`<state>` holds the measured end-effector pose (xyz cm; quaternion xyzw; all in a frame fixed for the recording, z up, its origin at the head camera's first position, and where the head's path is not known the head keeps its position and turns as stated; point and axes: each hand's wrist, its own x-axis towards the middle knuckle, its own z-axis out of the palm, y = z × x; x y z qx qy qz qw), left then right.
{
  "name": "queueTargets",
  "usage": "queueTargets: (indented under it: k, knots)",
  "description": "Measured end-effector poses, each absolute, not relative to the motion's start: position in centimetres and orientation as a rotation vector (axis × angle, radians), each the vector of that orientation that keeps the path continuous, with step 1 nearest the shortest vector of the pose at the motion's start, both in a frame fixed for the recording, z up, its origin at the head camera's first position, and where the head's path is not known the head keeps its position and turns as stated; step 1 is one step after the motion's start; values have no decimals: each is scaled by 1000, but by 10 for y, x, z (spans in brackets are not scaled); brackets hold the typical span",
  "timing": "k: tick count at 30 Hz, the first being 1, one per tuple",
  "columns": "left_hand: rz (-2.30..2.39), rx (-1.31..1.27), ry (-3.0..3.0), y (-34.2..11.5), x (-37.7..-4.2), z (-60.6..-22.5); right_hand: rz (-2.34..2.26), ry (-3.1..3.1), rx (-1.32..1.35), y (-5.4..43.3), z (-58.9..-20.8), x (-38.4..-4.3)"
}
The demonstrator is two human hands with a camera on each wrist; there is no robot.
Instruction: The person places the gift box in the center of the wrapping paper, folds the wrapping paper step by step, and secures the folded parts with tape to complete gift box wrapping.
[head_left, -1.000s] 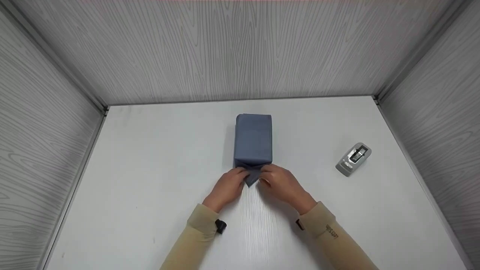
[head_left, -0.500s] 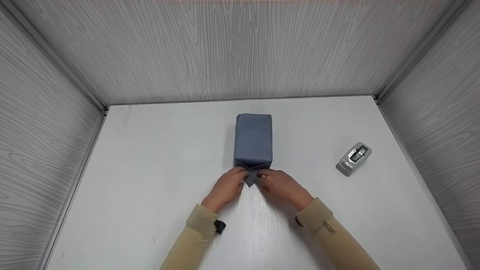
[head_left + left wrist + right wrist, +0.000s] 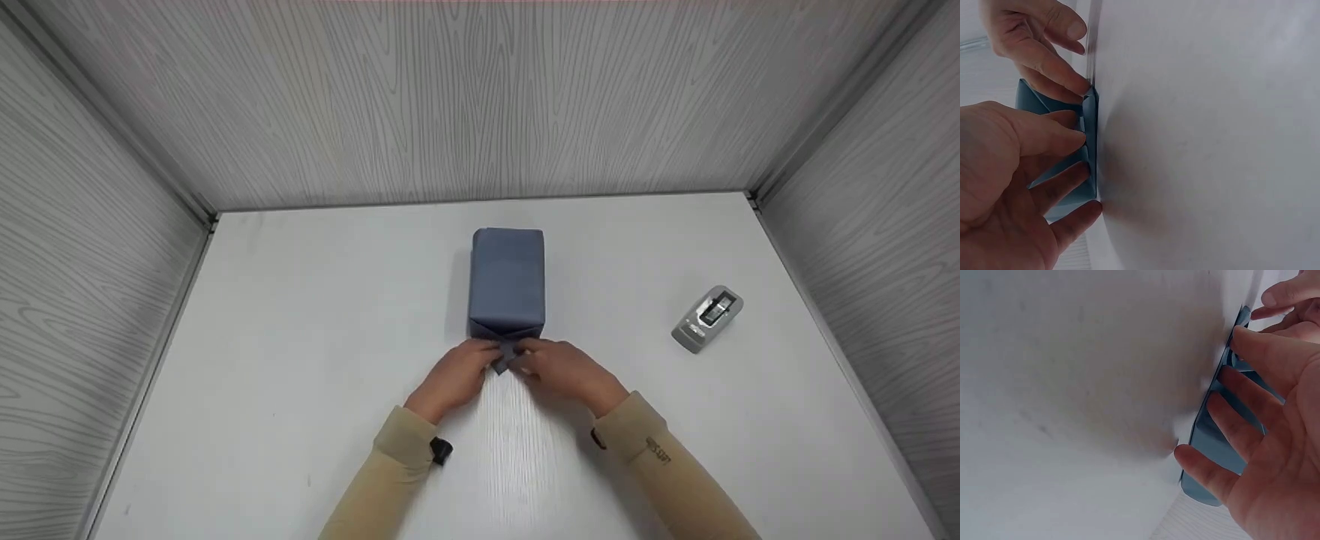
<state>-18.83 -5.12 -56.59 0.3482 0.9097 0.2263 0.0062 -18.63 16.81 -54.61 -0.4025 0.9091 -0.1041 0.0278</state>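
Observation:
A box-shaped parcel in blue-grey paper (image 3: pixel 508 274) lies on the white table, long side pointing away from me. At its near end the paper is folded into a pointed flap (image 3: pixel 501 367) along the tabletop. My left hand (image 3: pixel 454 375) touches the flap's left side; in the left wrist view its fingers (image 3: pixel 1067 183) reach fairly straight onto the folded paper. From the right, my right hand (image 3: pixel 566 373) presses the flap with thumb and fingertips, its fingers (image 3: pixel 1235 419) spread and nearly straight in the right wrist view. The fingers hide part of the fold.
A grey tape dispenser-like object (image 3: pixel 707 319) lies on the table's right side, well apart from the hands. Wood-grain panels (image 3: pixel 480 97) enclose the table at the back and both sides.
My right hand has come down from the parcel's near edge onto the flap. The left fingers have shifted slightly right, covering more of the flap. The parcel stays in place.

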Motion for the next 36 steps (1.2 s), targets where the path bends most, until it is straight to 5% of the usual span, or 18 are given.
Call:
queueTargets:
  k: [36]
  knots:
    - [470,1104,2922,-50,-187,-569,-244,2761,-1266,171,-543,-184]
